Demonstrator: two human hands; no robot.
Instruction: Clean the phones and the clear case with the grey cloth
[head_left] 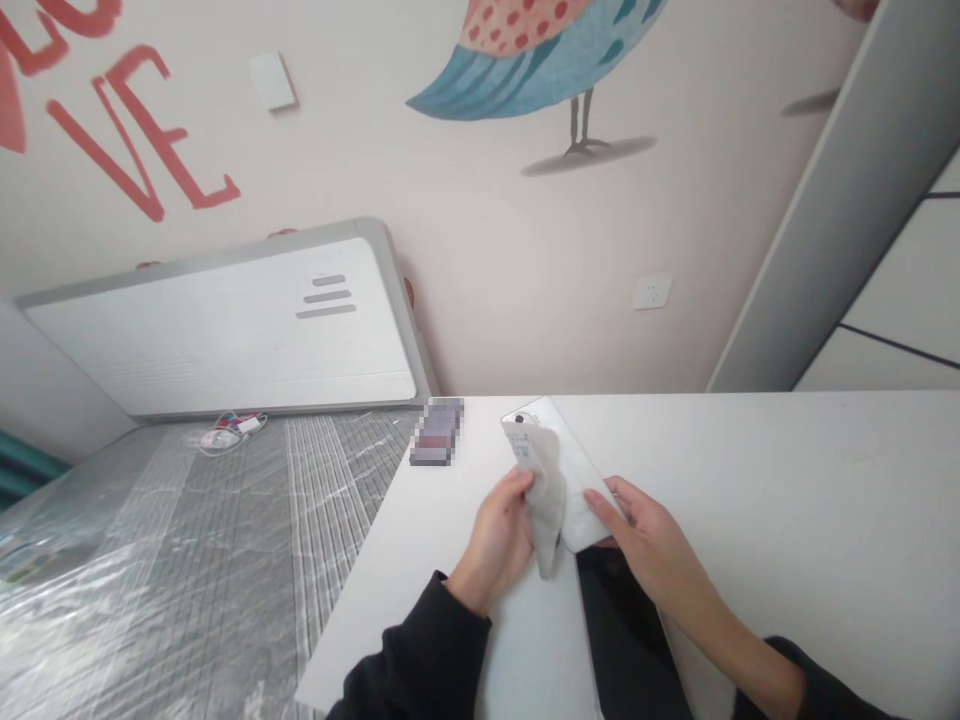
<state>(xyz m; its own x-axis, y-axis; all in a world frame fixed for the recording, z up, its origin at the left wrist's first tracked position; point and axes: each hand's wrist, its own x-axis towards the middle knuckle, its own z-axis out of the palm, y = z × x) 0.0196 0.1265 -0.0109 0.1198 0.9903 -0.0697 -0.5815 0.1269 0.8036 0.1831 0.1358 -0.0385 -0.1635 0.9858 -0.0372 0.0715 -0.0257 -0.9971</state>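
A white smartphone [581, 480] is held up over the table, its back and camera showing at the upper left corner. My right hand [645, 530] grips its lower right edge between thumb and fingers. In my left hand [501, 535] is a light grey cloth [547, 490] with small print near its top, pinched under the thumb. The cloth overlaps the left side of the phone's back; whether it touches all along cannot be seen. Beneath the phone and my right hand, a flat black object [626, 630] with a pale edge lies on the table, partly covered.
A white table [810, 500] spans the front and right. A pixelated small box [436, 432] lies at its far left corner. Left of the table is a plastic-covered bed [225, 560] with a white cable [225, 432]. A wall socket [652, 292] is beyond.
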